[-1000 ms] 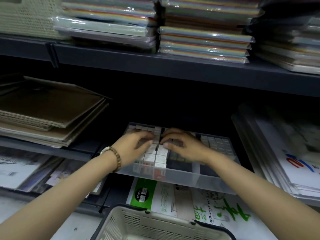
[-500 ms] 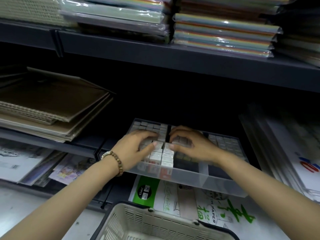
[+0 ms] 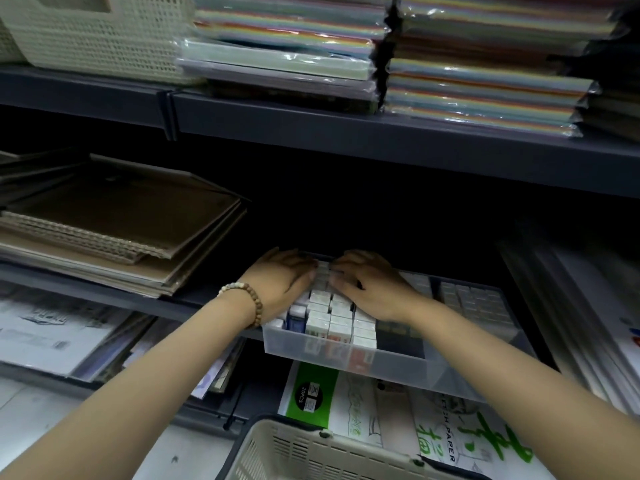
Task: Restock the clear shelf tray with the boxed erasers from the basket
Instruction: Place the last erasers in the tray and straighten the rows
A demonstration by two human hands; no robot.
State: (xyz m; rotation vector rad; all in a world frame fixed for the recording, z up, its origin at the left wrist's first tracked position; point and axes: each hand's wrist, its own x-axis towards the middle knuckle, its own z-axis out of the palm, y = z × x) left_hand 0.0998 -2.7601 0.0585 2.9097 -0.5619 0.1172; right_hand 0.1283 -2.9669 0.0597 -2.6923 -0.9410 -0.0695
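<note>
A head-worn view looks down at stationery shelves. At far left, a stack of brown card sheets (image 3: 121, 220) lies on the middle shelf. Just right of it, the left hand (image 3: 280, 282), a bead bracelet (image 3: 242, 301) on its wrist, rests palm down with fingers laid out over the boxed erasers (image 3: 329, 317). The right hand (image 3: 370, 287) lies beside it, also palm down, fingers pressing on the same boxes. Neither hand grasps anything, and the fingertips nearly meet.

The erasers stand packed on end in the left compartment of the clear shelf tray (image 3: 415, 370), directly beneath both hands. Their rows run front to back, away from the person. The middle compartment (image 3: 398, 337) looks dark and mostly unfilled. The right compartment (image 3: 474, 303) holds pale, blurred boxes.

The basket (image 3: 294, 445) sits below and nearer the person, between the forearms. Neither hand is plainly closer to it, and its contents are out of view. Fetching more stock would probably mean drawing a hand back and down.
</note>
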